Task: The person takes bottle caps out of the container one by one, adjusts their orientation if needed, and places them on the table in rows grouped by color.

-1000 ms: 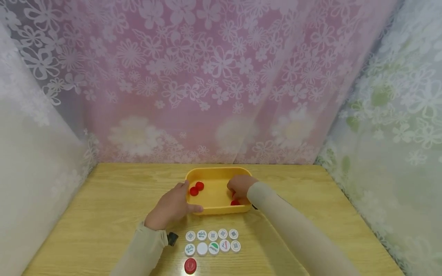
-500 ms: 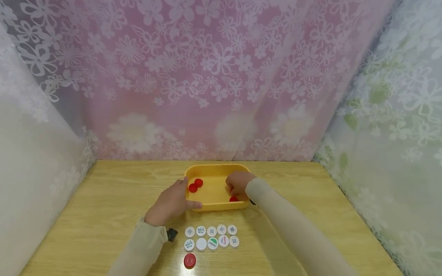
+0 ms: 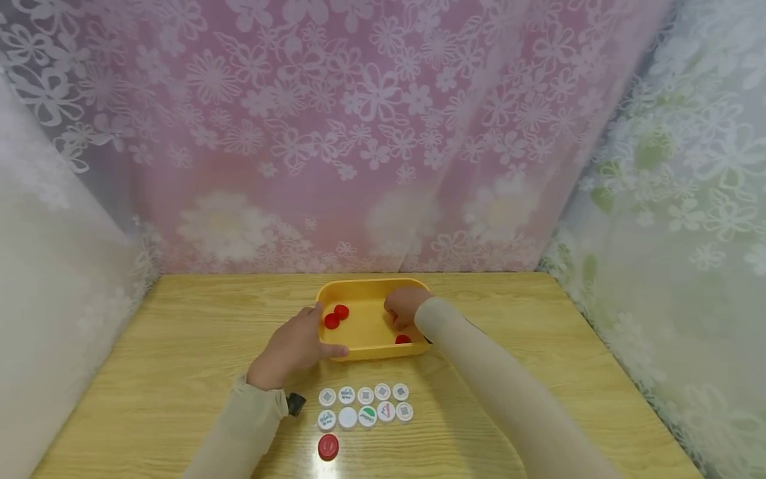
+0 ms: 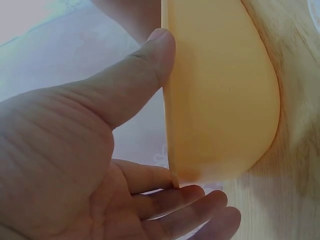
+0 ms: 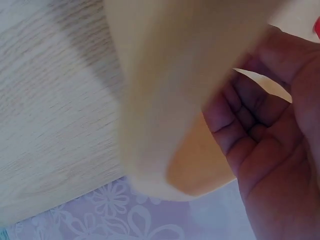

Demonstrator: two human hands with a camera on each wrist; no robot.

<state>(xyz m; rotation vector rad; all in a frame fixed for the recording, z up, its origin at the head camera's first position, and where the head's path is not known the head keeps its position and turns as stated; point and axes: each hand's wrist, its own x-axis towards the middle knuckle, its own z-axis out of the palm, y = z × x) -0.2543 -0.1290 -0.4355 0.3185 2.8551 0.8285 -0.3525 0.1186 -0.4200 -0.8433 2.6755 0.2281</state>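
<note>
A yellow plastic tray [image 3: 365,354] stands on the wooden table. My left hand [image 3: 292,346] holds its left end, thumb over the near wall and fingers round the side; in the left wrist view the thumb presses at the rim. Inside the tray my right hand [image 3: 407,305] is bent down at the right end, its fingertips pinching a red bottle cap [image 3: 395,321], mostly hidden by the hand. Another red cap [image 3: 403,339] lies just below those fingers. Two more red caps [image 3: 332,321] lie at the left end. In the right wrist view the tray wall hides the fingertips.
On the table [image 3: 209,319] in front of the tray, several white bottle caps [image 3: 348,418] lie in two rows. Below their left end lies a red cap [image 3: 328,447]. A pink flowered curtain [image 3: 335,166] hangs behind the table, with pale curtains at both sides.
The whole head view shifts slightly upward and left. My left hand stays on the tray, and my right hand stays at its right end, with the red cap showing at its fingertips.
</note>
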